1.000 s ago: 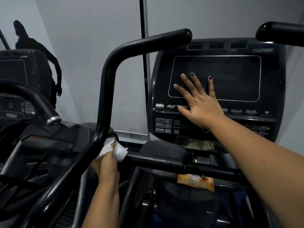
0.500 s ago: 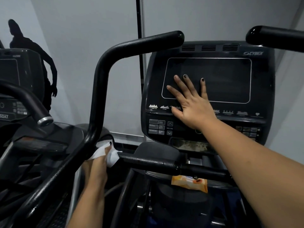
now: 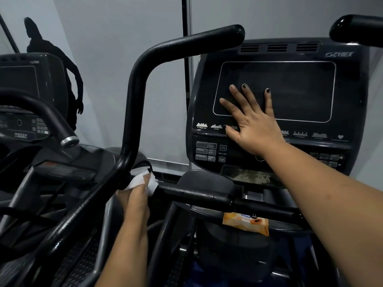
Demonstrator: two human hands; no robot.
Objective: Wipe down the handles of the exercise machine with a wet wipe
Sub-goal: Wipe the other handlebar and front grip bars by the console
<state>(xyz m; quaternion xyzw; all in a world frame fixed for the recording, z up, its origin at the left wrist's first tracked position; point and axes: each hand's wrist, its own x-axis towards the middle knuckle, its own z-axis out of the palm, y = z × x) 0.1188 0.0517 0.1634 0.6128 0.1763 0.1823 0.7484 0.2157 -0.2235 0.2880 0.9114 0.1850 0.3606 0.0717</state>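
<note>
At far left stands a second machine (image 3: 24, 90), its curved grip (image 3: 43, 112) in front; a person's shadow (image 3: 56, 63) falls on the wall (image 3: 114, 48) behind it. The tall bent handle (image 3: 134, 96) rises across the middle and hides the left edge of the wipe (image 3: 137, 180). The left hand (image 3: 134, 199) clamps the white wipe round the left end of the low bar (image 3: 196, 194) — fingers curled over it, just beside the tall handle. Further right, the right hand (image 3: 256, 127) lies flat on the console (image 3: 290, 50), fingers spread across its dark screen (image 3: 300, 90). Under the bar an orange wipe pack (image 3: 245, 224) lies on a ledge (image 3: 207, 212), its top edge hidden by the bar — its contents cannot be seen. A further handle (image 3: 356, 27) juts in at top right.
</note>
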